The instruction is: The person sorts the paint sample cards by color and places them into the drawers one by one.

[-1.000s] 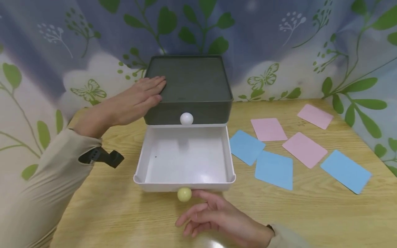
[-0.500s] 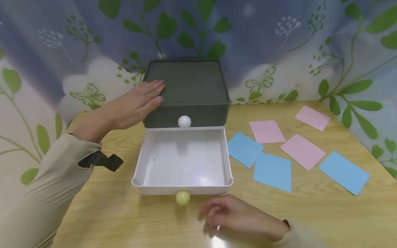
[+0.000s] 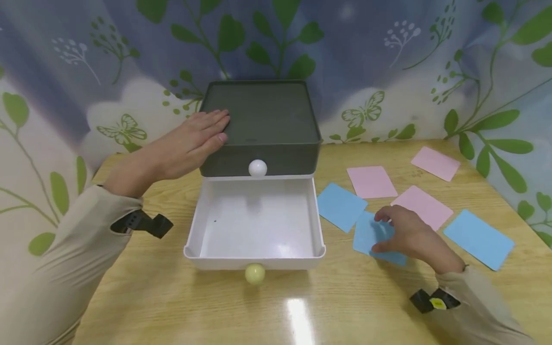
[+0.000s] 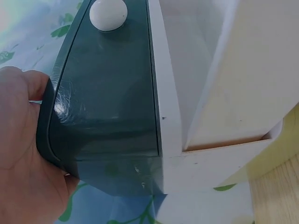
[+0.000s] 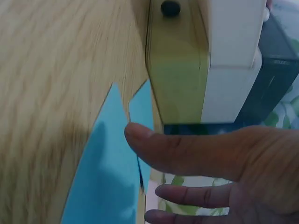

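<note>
My left hand rests with straight fingers on the left edge of a dark green drawer box. In the left wrist view the palm lies against the corner of that box. Below the green section, a white drawer is pulled out, with a black speck inside. My right hand is over a blue card, its thumb and fingers spread apart and bent. In the right wrist view the thumb overlaps the blue card; whether it touches cannot be told.
Another blue card lies beside the drawer, and a third blue card lies far right. Pink cards lie behind them on the wooden table. A white knob and a yellow knob stick out in front. A patterned curtain hangs behind.
My right hand has left the spot by the yellow knob and moved right and away from me to the blue card. The left hand stays on the box.
</note>
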Motion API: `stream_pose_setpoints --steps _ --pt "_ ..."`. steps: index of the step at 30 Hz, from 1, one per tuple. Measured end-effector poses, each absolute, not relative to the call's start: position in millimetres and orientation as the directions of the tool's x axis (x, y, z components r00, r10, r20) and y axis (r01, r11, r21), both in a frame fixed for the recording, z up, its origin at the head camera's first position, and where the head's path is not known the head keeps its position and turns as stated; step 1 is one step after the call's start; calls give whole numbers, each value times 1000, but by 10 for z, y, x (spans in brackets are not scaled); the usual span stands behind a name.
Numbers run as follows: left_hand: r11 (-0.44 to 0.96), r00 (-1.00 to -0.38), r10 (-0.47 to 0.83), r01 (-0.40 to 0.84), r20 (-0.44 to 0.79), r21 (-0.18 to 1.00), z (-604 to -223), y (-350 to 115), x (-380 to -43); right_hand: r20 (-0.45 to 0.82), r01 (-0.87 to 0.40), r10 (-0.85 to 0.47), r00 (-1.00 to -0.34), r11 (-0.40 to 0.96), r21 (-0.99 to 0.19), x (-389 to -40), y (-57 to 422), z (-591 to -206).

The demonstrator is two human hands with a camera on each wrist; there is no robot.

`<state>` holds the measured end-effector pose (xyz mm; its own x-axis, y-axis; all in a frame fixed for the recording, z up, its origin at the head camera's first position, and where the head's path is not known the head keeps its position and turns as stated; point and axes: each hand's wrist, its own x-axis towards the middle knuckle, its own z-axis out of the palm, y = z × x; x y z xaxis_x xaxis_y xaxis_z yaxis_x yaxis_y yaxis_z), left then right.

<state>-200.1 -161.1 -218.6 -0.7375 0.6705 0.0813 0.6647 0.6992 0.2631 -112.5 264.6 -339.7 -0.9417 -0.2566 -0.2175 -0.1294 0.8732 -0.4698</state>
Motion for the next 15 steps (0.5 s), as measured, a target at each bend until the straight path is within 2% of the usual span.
stream_pose_setpoints --steps 5,10,15 --pt "696 -737 670 665 87 271 -2204 -1624 -1999 -236 -116 -244 -941 884 -452 -1233 2722 -3486" --pt "693 -732 676 671 84 265 -2197 -1628 -2011 -245 -101 -207 -947 918 -384 -1258 2723 -3520" --pt "694 -729 679 674 82 253 -2186 -1629 -2012 -273 -38 -140 -952 936 -349 -1250 2750 -3511"
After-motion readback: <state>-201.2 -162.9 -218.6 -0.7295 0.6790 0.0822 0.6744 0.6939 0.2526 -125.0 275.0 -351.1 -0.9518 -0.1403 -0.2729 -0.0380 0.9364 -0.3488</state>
